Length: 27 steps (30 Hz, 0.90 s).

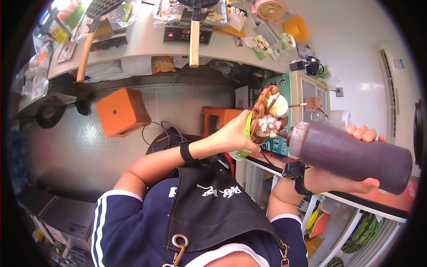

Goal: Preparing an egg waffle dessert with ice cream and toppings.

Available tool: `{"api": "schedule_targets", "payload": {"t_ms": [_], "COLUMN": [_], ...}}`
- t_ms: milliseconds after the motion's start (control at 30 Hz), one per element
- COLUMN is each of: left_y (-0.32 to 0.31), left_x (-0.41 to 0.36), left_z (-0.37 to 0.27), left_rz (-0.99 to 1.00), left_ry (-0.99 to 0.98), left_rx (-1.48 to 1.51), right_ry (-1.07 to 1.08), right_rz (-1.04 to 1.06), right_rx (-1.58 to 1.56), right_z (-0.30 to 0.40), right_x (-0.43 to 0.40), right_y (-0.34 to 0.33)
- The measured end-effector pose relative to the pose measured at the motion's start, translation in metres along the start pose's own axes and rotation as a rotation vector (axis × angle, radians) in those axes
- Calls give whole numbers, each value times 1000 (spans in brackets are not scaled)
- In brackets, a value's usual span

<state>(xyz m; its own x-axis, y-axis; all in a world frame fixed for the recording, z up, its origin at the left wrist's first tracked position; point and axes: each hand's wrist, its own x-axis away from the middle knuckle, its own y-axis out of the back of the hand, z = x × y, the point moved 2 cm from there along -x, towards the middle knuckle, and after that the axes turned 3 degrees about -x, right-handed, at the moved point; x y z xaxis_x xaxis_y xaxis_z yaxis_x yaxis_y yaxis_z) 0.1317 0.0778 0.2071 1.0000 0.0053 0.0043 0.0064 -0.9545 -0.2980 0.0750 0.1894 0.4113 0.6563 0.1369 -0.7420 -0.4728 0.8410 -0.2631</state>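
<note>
My left hand [238, 131] grips an egg waffle cone [263, 105] by its green paper sleeve [248, 128]. In the waffle sit a pale yellow ice cream scoop [278, 106], thin brown wafer sticks [297, 105], and pink and white marshmallow-like pieces [267, 125]. On the right, my right hand [343, 178] is wrapped around a large squeeze bottle [353, 155] filled with dark brown sauce. The bottle lies nearly level, its nozzle [282, 134] pointing left at the toppings. Whether the tip touches them or sauce is flowing I cannot tell.
Waffle pans with wooden handles [194, 43] rest over electric heaters [186, 35] on the far counter [140, 46]. Orange stools [115, 111] stand on the metal floor [160, 100]. A glass-front fridge [333, 213] holding watermelons is below my right arm. A pink fan [270, 10] sits at the back.
</note>
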Motion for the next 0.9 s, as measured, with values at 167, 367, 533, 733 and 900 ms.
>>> {"api": "schedule_targets", "payload": {"t_ms": [167,367,533,733,900], "left_y": [-3,-4,-5,-5,-6], "left_x": [7,5,6,8,11], "left_z": [-12,-3,-3,-6,-9], "left_rz": [13,-96,-102,-116,-141], "left_ry": [22,-50,-63,-81,-90], "left_rx": [-3,31,13,38,-31], "right_ry": [-95,-130,-172,-215,-211], "right_rz": [-47,-74,50,88,6], "right_rx": [83,-48,-155,-356,-139], "right_z": [-16,-17,-23,-30,-31], "right_x": [0,1,-3,-8,-16], "right_y": [-1,1,4,3,12]}}
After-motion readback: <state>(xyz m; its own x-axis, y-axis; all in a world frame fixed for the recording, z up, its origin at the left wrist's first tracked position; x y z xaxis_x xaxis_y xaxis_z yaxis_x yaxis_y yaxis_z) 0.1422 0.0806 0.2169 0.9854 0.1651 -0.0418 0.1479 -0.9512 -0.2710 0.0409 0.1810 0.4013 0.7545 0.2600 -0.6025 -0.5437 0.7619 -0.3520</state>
